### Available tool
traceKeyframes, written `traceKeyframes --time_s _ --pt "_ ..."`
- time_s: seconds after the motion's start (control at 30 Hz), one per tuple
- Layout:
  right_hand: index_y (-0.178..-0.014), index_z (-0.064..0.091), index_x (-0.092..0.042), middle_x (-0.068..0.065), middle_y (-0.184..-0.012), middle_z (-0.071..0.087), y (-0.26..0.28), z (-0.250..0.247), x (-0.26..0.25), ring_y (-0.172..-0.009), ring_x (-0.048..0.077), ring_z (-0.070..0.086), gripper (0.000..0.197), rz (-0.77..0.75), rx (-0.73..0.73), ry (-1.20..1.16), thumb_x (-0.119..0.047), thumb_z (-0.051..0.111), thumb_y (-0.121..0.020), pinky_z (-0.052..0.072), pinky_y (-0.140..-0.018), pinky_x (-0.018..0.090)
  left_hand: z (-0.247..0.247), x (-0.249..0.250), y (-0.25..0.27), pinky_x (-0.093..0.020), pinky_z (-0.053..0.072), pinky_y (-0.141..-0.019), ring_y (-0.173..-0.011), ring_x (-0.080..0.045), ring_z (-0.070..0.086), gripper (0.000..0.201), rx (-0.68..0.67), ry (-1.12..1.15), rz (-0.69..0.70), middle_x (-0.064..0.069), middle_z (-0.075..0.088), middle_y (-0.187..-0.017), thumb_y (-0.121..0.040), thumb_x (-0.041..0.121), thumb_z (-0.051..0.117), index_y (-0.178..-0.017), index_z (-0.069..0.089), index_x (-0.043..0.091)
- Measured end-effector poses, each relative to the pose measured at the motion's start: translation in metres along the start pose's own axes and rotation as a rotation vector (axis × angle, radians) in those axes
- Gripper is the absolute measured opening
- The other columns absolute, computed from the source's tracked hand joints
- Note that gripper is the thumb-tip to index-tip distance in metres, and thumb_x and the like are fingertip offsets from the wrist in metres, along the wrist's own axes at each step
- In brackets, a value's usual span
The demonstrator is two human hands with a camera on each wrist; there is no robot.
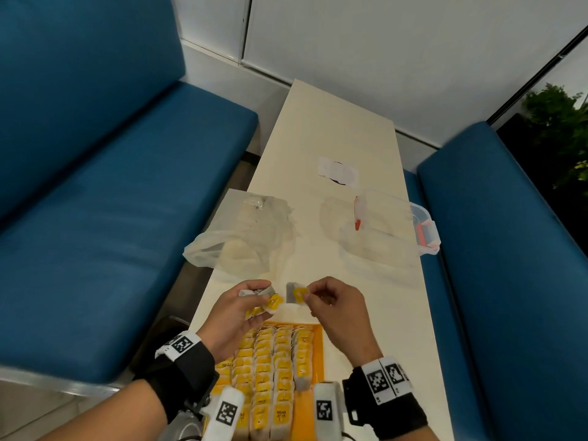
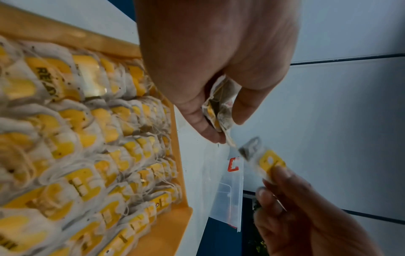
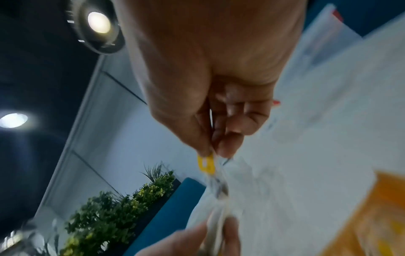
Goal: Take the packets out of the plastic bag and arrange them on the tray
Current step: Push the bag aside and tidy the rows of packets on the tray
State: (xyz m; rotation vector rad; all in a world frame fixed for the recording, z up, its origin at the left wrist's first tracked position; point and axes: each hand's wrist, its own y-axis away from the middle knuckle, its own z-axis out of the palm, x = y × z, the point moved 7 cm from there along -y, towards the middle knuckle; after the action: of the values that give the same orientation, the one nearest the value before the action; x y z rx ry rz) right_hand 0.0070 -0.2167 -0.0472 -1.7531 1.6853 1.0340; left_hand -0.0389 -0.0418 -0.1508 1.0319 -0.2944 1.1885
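Both hands hover just above the far end of the orange tray [image 1: 318, 345], which holds several rows of white tea packets with yellow tags [image 1: 273, 370]. My left hand [image 1: 245, 303] grips a small bunch of packets [image 1: 270, 302], seen crumpled in its fingers in the left wrist view [image 2: 219, 107]. My right hand [image 1: 324, 297] pinches a single packet [image 1: 296, 296] by its yellow tag [image 3: 206, 163] between thumb and fingertips. The crumpled clear plastic bag [image 1: 245, 237] lies on the table beyond the hands, at the left edge.
A clear plastic box with orange clips [image 1: 391, 230] sits on the cream table [image 1: 334, 128] at far right, a small paper [image 1: 337, 171] behind it. Blue benches [image 1: 95, 186] flank the narrow table on both sides. A plant [image 1: 560, 128] stands at far right.
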Motion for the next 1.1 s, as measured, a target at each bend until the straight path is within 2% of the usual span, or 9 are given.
traceKeyframes --time_s 0.1,0.17,0.23,0.37,0.47,0.63,0.77,0.93,1.1 --pt "-0.079 0.073 -0.026 -0.011 -0.076 0.070 0.005 0.003 0.000 -0.065 -0.006 0.058 0.006 -0.072 -0.214 0.358 -0.025 0.074 -0.085 0.043 -0.060 0.010 -0.008 -0.002 0.000 -0.034 0.060 -0.084 -0.106 -0.028 0.071 0.024 0.022 -0.023 -0.017 -0.018 0.073 -0.116 -0.095 0.003 0.065 -0.118 0.070 0.005" --pt "-0.082 0.074 -0.026 -0.015 -0.077 0.068 0.011 0.003 0.007 -0.069 -0.011 0.058 0.010 -0.081 -0.268 0.452 -0.019 0.069 -0.087 0.043 -0.061 0.008 -0.010 -0.003 0.000 -0.037 0.058 -0.089 -0.112 -0.031 0.069 0.023 0.024 -0.037 -0.029 -0.019 0.073 -0.118 -0.095 0.004 0.065 -0.117 0.071 0.006" --pt "-0.085 0.076 -0.025 -0.016 -0.078 0.067 0.019 0.006 0.015 -0.071 -0.006 0.060 0.016 -0.076 -0.338 0.527 -0.014 0.063 -0.087 0.045 -0.065 0.010 -0.013 -0.004 0.001 -0.037 0.058 -0.091 -0.114 -0.031 0.069 0.022 0.028 -0.048 -0.037 -0.019 0.072 -0.119 -0.095 0.005 0.065 -0.116 0.071 0.007" --pt "-0.093 0.076 -0.021 -0.005 -0.097 0.073 0.041 0.025 0.039 -0.088 0.012 0.066 0.023 -0.074 -0.545 0.722 -0.013 0.056 -0.087 0.055 -0.080 0.029 -0.013 -0.004 -0.001 -0.038 0.058 -0.091 -0.110 -0.030 0.069 0.022 0.025 -0.057 -0.044 -0.020 0.071 -0.120 -0.095 0.004 0.065 -0.116 0.071 0.007" --pt "-0.096 0.074 -0.019 0.005 -0.102 0.071 0.057 0.040 0.061 -0.094 0.023 0.065 0.021 -0.039 -0.688 0.816 -0.012 0.056 -0.086 0.053 -0.079 0.030 -0.013 -0.004 -0.001 -0.038 0.058 -0.089 -0.108 -0.029 0.069 0.022 0.022 -0.061 -0.045 -0.021 0.071 -0.121 -0.096 0.004 0.064 -0.117 0.071 0.007" --pt "-0.093 0.075 -0.015 0.007 -0.102 0.072 0.068 0.055 0.084 -0.096 0.026 0.065 0.026 -0.011 -0.837 0.867 -0.002 0.054 -0.083 0.050 -0.079 0.030 -0.014 -0.005 0.000 -0.042 0.058 -0.090 -0.107 -0.028 0.067 0.022 0.021 -0.056 -0.048 -0.023 0.068 -0.125 -0.095 0.005 0.066 -0.116 0.072 0.006" --pt "-0.099 0.076 -0.018 0.004 -0.106 0.072 0.058 0.060 0.098 -0.099 0.026 0.066 0.026 -0.041 -0.757 0.899 -0.007 0.056 -0.085 0.055 -0.085 0.033 -0.014 -0.006 0.000 -0.043 0.058 -0.092 -0.107 -0.027 0.066 0.022 0.021 -0.059 -0.051 -0.023 0.067 -0.126 -0.095 0.005 0.065 -0.116 0.072 0.006" --pt "-0.103 0.071 -0.022 0.003 -0.111 0.065 0.050 0.059 0.107 -0.097 0.028 0.064 0.023 -0.081 -0.552 0.932 -0.017 0.053 -0.090 0.047 -0.076 0.031 -0.014 -0.004 0.000 -0.041 0.058 -0.090 -0.109 -0.028 0.066 0.023 0.013 -0.061 -0.063 -0.023 0.068 -0.126 -0.093 0.008 0.069 -0.115 0.073 0.008" --pt "-0.110 0.064 -0.022 -0.002 -0.121 0.054 0.052 0.060 0.108 -0.094 0.028 0.064 0.023 -0.123 -0.454 0.929 -0.026 0.048 -0.095 0.049 -0.075 0.035 -0.013 -0.004 0.001 -0.040 0.058 -0.089 -0.107 -0.028 0.067 0.023 0.011 -0.060 -0.070 -0.023 0.069 -0.124 -0.094 0.007 0.067 -0.116 0.072 0.008"
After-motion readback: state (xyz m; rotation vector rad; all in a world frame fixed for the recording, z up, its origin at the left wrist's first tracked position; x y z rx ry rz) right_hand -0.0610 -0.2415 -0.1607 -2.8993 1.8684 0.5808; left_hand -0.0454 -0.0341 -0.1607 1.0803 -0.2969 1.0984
